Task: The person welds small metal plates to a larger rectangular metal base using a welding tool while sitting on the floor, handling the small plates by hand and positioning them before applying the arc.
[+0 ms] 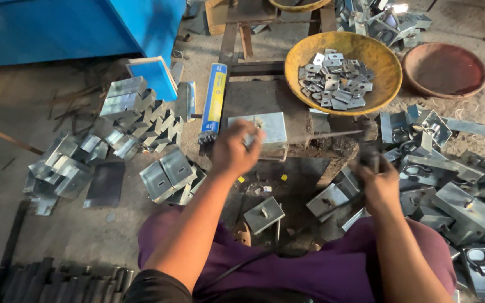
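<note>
Your left hand (234,150) hovers, fingers curled and blurred, over a folded grey metal plate (265,130) that lies on the dark work block (265,98) at the centre of the scene; whether the fingers pinch a small piece against it cannot be told. Your right hand (378,180) is closed around a dark handle (370,157), from which a thin rod (332,134) runs left toward the plate's right edge.

Just beyond the block, to the far right, a yellow bowl (380,56) holds a heap of small square metal tabs (335,78). Right of it sits a brown bowl (444,70). A blue and yellow packet of rods (214,98) lies along the block's left side, its near end open with dark tips showing.

Near you, between your knees, two bent plates (264,214) rest on the dark floor. To the right, a pile of larger galvanised brackets (456,196) spreads outward beside your right hand. To the left, more folded sheet pieces (136,112) are stacked in rows and scattered on the concrete floor (57,235). A blue cabinet (57,28) fills the far left. Dark bars (46,283) lie at the near left edge. Your purple trousers (321,269) fill the near foreground.
</note>
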